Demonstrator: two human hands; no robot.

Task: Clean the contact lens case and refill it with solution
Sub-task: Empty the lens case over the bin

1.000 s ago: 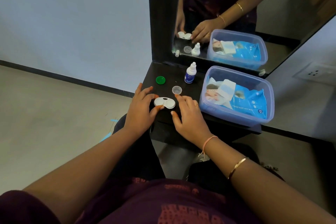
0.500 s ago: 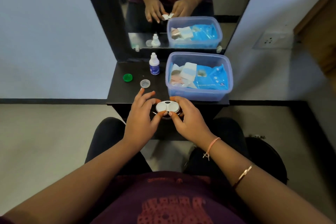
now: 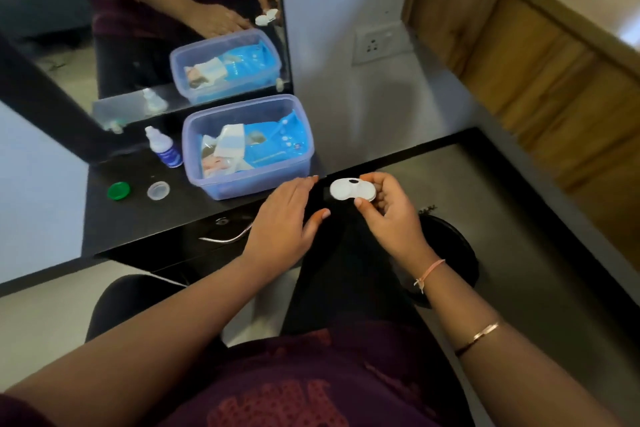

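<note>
My right hand pinches the white contact lens case and holds it in the air, off the right end of the black shelf, above my lap. My left hand hovers beside it with fingers straight, holding nothing. On the shelf lie a green cap and a clear cap, side by side at the left. Behind them stands the small solution bottle, white with a blue label.
A clear plastic tub with a blue wipes packet stands on the shelf at the right. A mirror rises behind the shelf. A wall socket and a wooden panel are to the right. A black bin sits on the floor.
The case has been lifted off the shelf and carried to the right. My left hand has let go of it; only my right hand holds it now. The view has swung right.
</note>
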